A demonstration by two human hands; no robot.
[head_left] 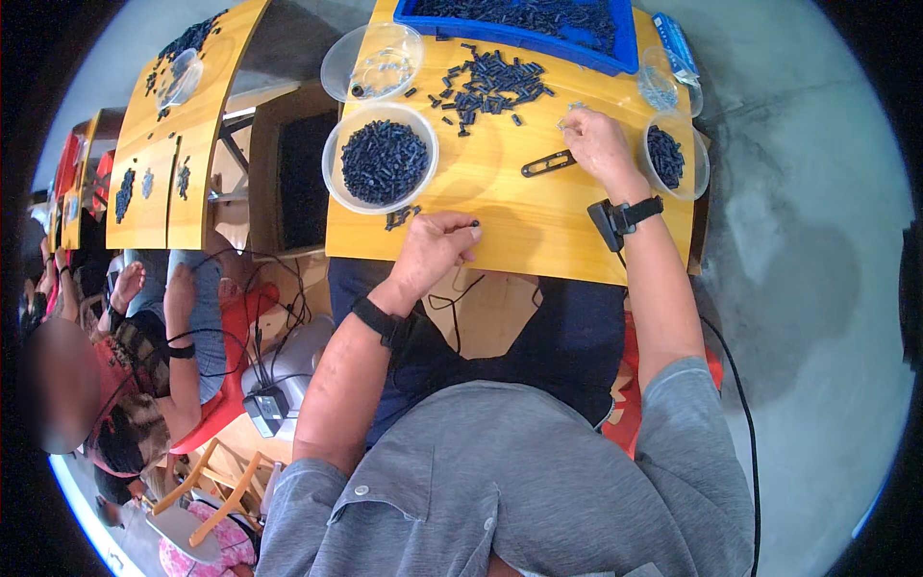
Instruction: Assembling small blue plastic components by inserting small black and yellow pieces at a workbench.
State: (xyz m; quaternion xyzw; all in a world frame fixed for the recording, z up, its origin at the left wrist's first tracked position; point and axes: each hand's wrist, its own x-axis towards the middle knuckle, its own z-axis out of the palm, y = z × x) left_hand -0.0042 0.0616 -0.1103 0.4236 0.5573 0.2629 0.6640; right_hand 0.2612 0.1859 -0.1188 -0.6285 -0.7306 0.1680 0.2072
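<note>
My left hand (433,255) is closed in a pinch at the near edge of the yellow table (596,245), with a small black cylindrical piece (475,223) at its fingertips. Farther right, the fingers of my right hand (601,144) are pinched together over the tabletop. Something tiny and pale shows at those fingertips, too small to name. A flat black slotted tool (548,164) lies just left of that hand. Beside my left hand stands a see-through round tub (331,159) of black pieces, with a few loose pieces (401,217) in front of it. A pile of black cylindrical pieces (492,85) lies farther back.
A blue tray (514,40) of black pieces stands at the back. Behind the tub is a shallow see-through dish (336,60). Small tubs (663,159) and a blue box (676,46) line the right side. Another person (144,385) sits left, near cables and a second table (197,115).
</note>
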